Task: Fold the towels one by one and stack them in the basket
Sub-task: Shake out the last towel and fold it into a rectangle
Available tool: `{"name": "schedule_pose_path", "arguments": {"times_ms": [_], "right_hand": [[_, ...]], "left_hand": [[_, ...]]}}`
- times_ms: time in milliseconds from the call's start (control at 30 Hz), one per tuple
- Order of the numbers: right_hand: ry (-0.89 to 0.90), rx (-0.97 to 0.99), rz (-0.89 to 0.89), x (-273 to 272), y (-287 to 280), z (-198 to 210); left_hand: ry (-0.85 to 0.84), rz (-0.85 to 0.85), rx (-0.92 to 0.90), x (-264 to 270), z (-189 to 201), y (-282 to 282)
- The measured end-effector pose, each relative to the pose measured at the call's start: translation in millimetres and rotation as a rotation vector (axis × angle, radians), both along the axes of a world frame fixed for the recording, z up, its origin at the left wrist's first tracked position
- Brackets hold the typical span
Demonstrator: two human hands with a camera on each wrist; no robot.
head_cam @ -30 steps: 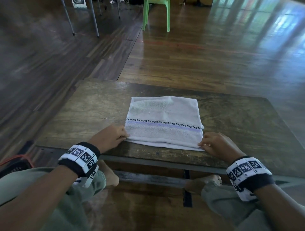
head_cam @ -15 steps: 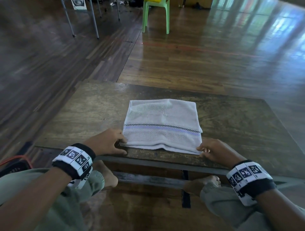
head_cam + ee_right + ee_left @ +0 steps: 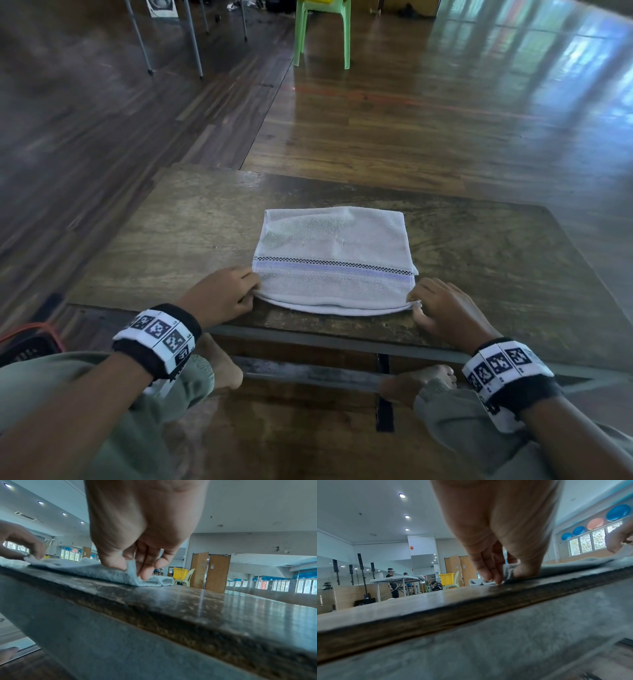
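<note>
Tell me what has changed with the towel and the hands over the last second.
Little has changed. The left hand and right hand kept pinching the near corners of the folded towel, whose near edge now sags toward the person between them, its corners lifted slightly off the table. The towel stayed folded in the same spot, striped band on top. No corner was let go.

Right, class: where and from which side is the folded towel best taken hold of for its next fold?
Take the towel by its two near corners, from the table's near edge, as the left hand and right hand now pinch them. The loose layered edge lies there, so it probably lifts together.
</note>
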State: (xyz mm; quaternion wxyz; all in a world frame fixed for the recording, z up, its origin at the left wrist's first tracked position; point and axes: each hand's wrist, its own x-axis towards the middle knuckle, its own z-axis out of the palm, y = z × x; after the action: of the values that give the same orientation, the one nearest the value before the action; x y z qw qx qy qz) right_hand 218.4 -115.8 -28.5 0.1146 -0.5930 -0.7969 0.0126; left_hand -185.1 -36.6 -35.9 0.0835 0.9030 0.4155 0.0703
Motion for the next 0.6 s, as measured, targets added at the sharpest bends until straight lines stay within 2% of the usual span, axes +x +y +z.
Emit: {"name": "schedule_pose_path", "arguments": {"times_ms": [133,333,433,500,600], "right_hand": [[0.045,-0.124,-0.023,0.9,7.7,-4.5],[0.064,-0.198,-0.016,9.3,17.2,-7.3],[0.071,-0.144,-0.029,11.4,16.6,-2.0],[0.142,-0.061,-0.012,14.6,17.1,6.5],[0.222,0.078,0.02,16.3,23.5,36.4]], "left_hand": [[-0.004,0.086,0.048,10.9,-2.7,-0.2],[0.016,0.104,0.029,10.5,-1.7,4.4],[-0.032,0.128,0.033,6.4,8.8,4.4],[-0.095,0.144,0.077,3.6,24.8,7.4],[-0.171,0.143,0.173,2.9,56.5,16.2]]}}
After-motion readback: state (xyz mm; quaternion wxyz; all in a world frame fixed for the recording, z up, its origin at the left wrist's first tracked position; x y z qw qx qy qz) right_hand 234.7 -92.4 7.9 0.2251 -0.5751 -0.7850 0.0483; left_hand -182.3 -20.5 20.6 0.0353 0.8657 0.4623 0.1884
